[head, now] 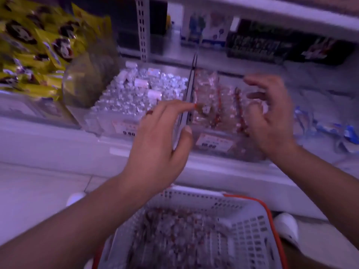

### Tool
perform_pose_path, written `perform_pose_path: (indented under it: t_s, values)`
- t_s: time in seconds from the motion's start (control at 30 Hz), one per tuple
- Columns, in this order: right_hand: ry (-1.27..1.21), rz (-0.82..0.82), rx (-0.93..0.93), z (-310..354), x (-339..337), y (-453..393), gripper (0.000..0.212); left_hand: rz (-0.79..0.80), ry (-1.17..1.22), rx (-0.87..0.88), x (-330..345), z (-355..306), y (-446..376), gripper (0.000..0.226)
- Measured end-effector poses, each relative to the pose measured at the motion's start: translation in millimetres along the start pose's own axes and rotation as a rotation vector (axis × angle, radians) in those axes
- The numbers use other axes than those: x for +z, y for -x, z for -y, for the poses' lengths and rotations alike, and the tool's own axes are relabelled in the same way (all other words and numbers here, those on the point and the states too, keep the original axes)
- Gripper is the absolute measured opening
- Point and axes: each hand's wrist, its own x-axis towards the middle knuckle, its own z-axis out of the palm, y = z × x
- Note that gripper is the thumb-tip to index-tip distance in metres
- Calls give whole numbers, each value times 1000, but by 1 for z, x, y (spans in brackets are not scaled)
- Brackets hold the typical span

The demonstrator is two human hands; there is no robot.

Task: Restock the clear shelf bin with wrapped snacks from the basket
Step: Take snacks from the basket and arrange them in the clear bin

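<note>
The price label [213, 141] on the front of the clear shelf bin [229, 150] is too blurred to read; the tag on the neighbouring bin of silver sweets [136, 94] shows digits that look like "9.90". The clear shelf bin sits at the front edge of the shelf [58, 144] and holds wrapped snacks [223, 98] in clear film with red and brownish contents. The basket [242, 226], white mesh with an orange rim, stands below the shelf, holding a blurred heap of similar reddish-brown pieces. The left hand [161, 138] reaches over the bin's left wall, forefinger extended, its grip loose and holding nothing. The right hand [272, 117] hovers over the bin's right side, fingers spread and slightly curled, holding nothing. Yellow packets [35, 41] fill the shelf's far left.
</note>
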Motion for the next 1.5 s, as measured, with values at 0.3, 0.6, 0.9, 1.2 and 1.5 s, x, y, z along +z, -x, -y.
perform_pose_path:
  t_s: [0.3, 0.6, 0.9, 1.2, 1.5]
  values:
    - [24, 1421, 523, 13, 67, 304, 32, 1246, -275, -221, 44, 93, 214, 36]
    - [426, 1236, 1019, -2, 132, 434, 81, 1480, -580, -359, 121, 132, 301, 65]
    - [389, 893, 1348, -26, 162, 444, 78, 1354, -441, 337, 151, 138, 335, 42]
    - [-300, 376, 1681, -39, 162, 432, 17, 1459, -282, -98, 174, 146, 342, 48]
    - [77, 1112, 1235, -26, 169, 436, 35, 1413, -344, -222, 188, 130, 350, 55]
